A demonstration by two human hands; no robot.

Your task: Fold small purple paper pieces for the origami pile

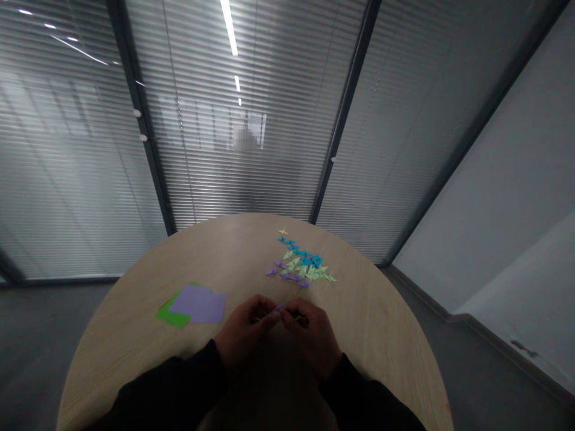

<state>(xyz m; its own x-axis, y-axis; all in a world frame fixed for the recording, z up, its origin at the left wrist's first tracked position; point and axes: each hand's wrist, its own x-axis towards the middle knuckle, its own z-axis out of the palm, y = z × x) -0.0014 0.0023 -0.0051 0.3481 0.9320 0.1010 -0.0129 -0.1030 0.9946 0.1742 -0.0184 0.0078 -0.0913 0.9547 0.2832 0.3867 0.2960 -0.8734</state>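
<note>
Between my two hands, over the near half of the table, is a small piece of folded purple paper [279, 307], mostly hidden by the fingers. My left hand [248, 328] pinches its left side. On the other side, the thumb and forefinger of my right hand [311, 330] close on it too, and the fingertips of both hands almost touch. Purple paper sheets [197, 304] lie to the left of my left hand, partly covering green paper sheets [179, 318]. Beyond my hands sits a group of small folded paper figures, purple [294, 277], pale green [314, 272] and blue [309, 259].
A single yellow folded paper figure [283, 231] lies at the far end of the group. The round wooden table [381, 335] reaches toward glass panels with blinds [251, 179]. A white wall [503, 227] stands to the right.
</note>
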